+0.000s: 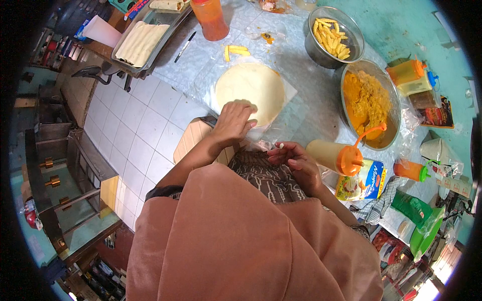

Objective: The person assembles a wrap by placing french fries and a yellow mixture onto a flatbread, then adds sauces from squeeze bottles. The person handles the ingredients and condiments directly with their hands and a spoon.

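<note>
**Oranges and yellows on a pale bench**

Cream-white flatbread [249,91] on a pale blue-grey bench [311,108]. Golden-yellow fries [331,37] in a grey steel bowl [351,31]. Orange-yellow filling [369,98] alongside. Pale yellow squeeze bottle [334,156] wears an orange cap. Terracotta garment [241,241], and a brown cloth with white squiggles [266,175].

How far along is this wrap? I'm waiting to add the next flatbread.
Early. Done: a round flatbread lies flat on the table, and rolled wraps sit on a metal tray. In hand: the left hand rests on the flatbread's near edge; the right hand is off it, beside a squeeze bottle. Left: the flatbread is bare, with fries and orange filling in their bowls, so filling and rolling.
</note>
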Tool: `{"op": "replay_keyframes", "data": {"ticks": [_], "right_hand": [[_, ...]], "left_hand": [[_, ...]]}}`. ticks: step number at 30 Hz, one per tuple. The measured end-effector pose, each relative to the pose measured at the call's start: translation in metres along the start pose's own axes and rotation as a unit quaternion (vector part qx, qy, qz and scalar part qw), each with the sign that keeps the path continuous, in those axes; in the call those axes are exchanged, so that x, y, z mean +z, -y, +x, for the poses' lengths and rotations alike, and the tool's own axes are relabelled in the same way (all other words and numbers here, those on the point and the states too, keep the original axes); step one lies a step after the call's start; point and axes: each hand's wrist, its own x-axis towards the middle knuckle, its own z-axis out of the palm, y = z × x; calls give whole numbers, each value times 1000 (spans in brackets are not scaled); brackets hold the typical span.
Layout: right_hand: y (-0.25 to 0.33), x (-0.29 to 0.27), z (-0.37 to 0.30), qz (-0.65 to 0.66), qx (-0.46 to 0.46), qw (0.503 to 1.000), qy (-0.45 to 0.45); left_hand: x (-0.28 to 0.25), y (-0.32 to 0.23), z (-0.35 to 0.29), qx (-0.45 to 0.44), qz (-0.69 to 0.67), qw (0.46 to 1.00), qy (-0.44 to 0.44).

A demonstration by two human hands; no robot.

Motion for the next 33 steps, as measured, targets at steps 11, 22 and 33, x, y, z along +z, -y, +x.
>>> {"op": "replay_keyframes", "data": {"ticks": [11,22,33], "right_hand": [[-3,-5,6,12,8,1000,2],[-6,-9,9,20,2,1000,-13],[-7,-8,13,19,4,1000,6]], "left_hand": [[8,71,91,-61,147,987,-5],[37,62,88,-45,161,985,-51],[24,65,96,-125,3,957,-262]]}}
